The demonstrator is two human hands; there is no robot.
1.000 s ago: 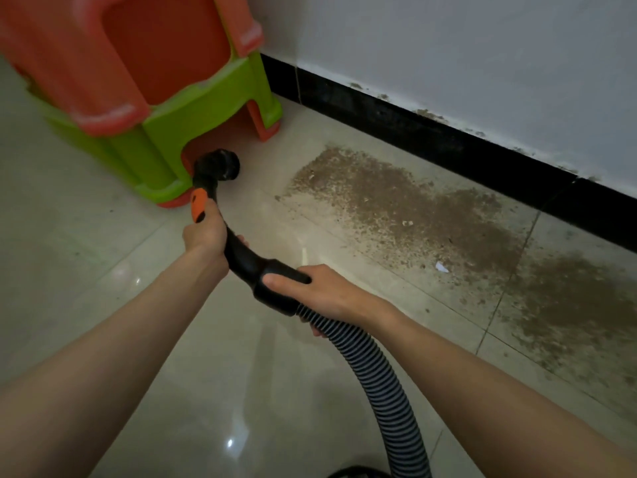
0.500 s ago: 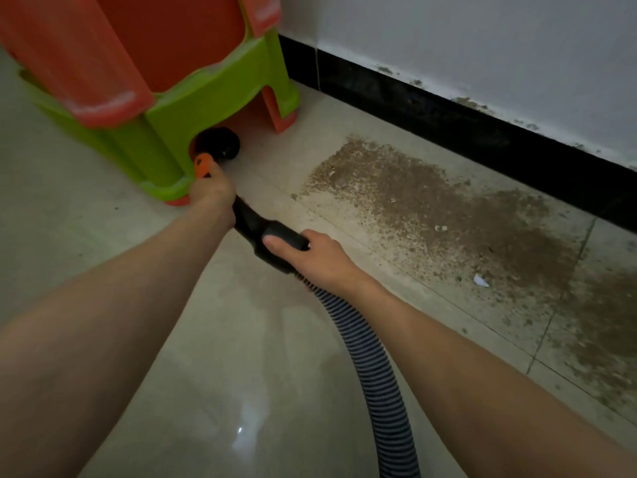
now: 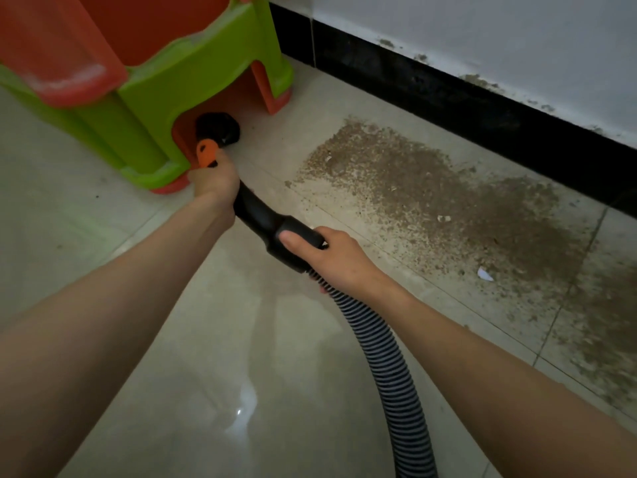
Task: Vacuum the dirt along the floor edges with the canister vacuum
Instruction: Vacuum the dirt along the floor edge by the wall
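**Nozzle under the stool, dirt waiting along the wall**

You have the vacuum's black nozzle (image 3: 218, 127) poked into the arch beneath the stacked green stool (image 3: 193, 81), low to the tile floor (image 3: 206, 357). Your left hand (image 3: 212, 181) is wrapped around the handle (image 3: 255, 212) just behind its orange tab (image 3: 206, 153); your right hand (image 3: 331, 258) grasps the black cuff (image 3: 293, 236) where the ribbed hose (image 3: 382, 346) joins, thumb laid along the top. The canister itself is out of view.

To do this pass well, keep the nozzle mouth flat and close to the tile, and draw it slowly so suction has time to lift grit. Let your left hand steer and your right hand feed hose, so the hose never tugs the nozzle sideways.

The main dirt patch (image 3: 431, 198) lies to your right, well apart from the nozzle, spreading toward the black baseboard (image 3: 448, 94). It looks untouched, so most of the job is likely ahead. A small white scrap (image 3: 484, 274) sits in it and may clog or stick at the mouth.

For room: the stool legs crowd the nozzle on the left, so back out straight before swinging right. The floor between stool and dirt is open. Work along the baseboard edge, where grit probably collects in the seam.
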